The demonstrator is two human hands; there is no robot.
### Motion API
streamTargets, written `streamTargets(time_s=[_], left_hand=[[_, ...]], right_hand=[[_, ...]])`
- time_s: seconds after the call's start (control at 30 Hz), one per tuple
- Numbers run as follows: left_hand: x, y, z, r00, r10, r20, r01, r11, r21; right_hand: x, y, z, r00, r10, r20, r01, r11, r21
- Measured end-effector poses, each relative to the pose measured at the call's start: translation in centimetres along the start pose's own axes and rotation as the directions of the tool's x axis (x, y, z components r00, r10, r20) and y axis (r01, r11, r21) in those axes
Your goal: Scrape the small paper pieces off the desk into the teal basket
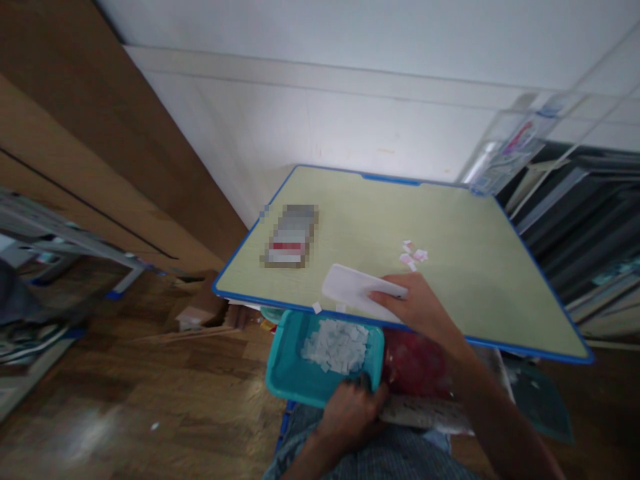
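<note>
My right hand point(407, 300) grips a flat white rectangular piece point(350, 287) low over the front edge of the folding table point(450, 293); its exact kind is unclear. Two small white paper squares point(317, 307) lie at the edge just in front of it. Below that edge, a teal plastic basin point(285, 380) holds a heap of small white paper pieces point(337, 347). My left hand point(353, 407) is closed at the basin's near right rim, above my lap. Several pinkish-white scraps point(414, 255) lie on the tabletop beyond my right hand.
A blurred-out rectangular object point(291, 237) lies at the table's left. At its back right corner stands a clear plastic bottle point(515, 150). A red bundle point(417, 363) sits under the front edge, right of the basin. A metal ladder point(75, 233) and cardboard point(200, 307) are at left.
</note>
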State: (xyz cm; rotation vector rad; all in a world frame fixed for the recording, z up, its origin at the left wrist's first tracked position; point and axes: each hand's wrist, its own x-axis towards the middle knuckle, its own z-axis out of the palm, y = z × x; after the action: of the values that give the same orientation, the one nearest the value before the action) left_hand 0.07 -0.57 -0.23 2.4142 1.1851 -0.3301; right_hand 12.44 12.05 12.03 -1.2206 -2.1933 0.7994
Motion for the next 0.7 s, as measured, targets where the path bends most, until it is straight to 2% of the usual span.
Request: streamTargets(time_s=[0.13,0.33,0.4,0.57,0.7], left_hand=[[0.0,0.0,0.1,1.0,0.005,-0.02,-0.005,1.0,0.006],[0.0,0.0,0.2,0.998,0.017,-0.053,-0.016,1.0,0.02],[0.0,0.0,0.2,0.998,0.023,-0.058,-0.022,1.0,0.013],[-0.1,0.0,0.0,0.996,0.022,-0.088,-0.022,1.0,-0.001],[-0.1,0.0,0.0,0.998,0.022,-0.063,-0.022,1.0,0.002]], right_hand=[[0.5,0.3,-0.2,0.999,0.021,-0.036,-0.022,1.0,-0.018],[0.4,-0.3,0.5,0.988,-0.104,0.113,0.099,0.994,0.048],[0.2,-0.6,0.6,0.984,-0.128,0.126,0.12,0.99,0.07],[0.1,-0.9,0.0,0.992,-0.109,0.057,0.106,0.993,0.055],[-0.3,-0.6,-1.2,0.997,-0.08,-0.016,0.08,0.996,0.04]])
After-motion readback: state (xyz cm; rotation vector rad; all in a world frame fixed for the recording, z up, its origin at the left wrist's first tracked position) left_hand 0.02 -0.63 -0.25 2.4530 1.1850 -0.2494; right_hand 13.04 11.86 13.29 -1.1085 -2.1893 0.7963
